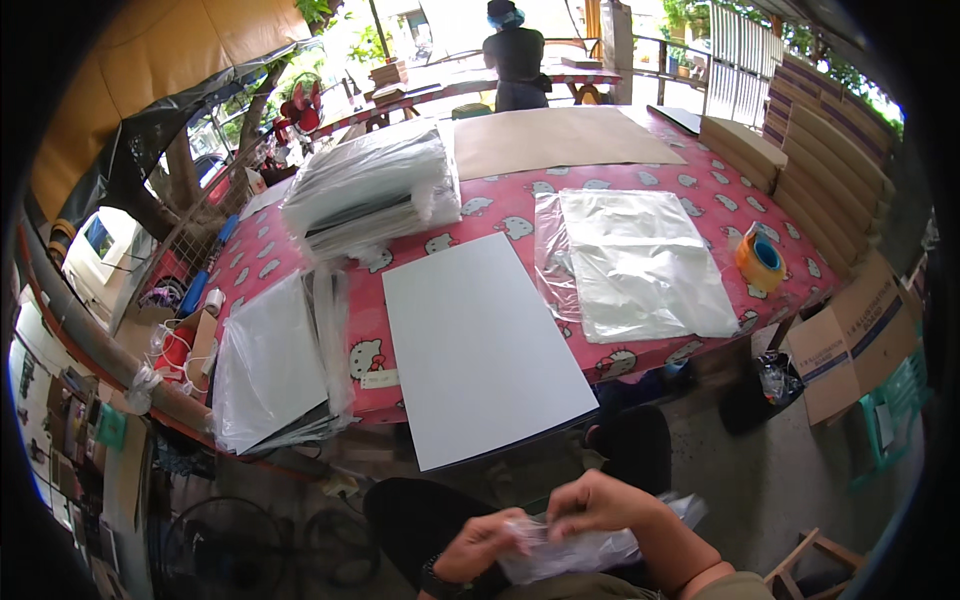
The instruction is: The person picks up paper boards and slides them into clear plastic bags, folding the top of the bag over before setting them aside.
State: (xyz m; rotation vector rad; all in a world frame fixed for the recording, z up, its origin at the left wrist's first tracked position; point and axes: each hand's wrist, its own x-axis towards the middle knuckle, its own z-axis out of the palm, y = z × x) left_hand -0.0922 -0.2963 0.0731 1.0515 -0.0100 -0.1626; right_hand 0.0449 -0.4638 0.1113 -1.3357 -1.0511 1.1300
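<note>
Over my lap, a crumpled see-through plastic bag [565, 560] is gripped between my two hands. My left hand [482, 543] is closed on its left edge, and a dark band circles that wrist. The fingers of my right hand [590, 505] pinch the bag's upper part, slightly blurred. Ahead of them, a pale grey-white board [485, 350] lies flat, its near end jutting past the edge of the pink patterned table [490, 190]. To its right sits a stack of flat plastic bags [650, 265]. Plastic-wrapped boards [270, 370] are piled on its left.
A taller stack of wrapped boards [370, 190] stands at the far left, beside a large brown sheet [565, 138]. A tape roll [762, 262] rests near the right edge. Long cardboard boxes [830, 165] rise beyond it. Another person [515, 60] stands behind the table.
</note>
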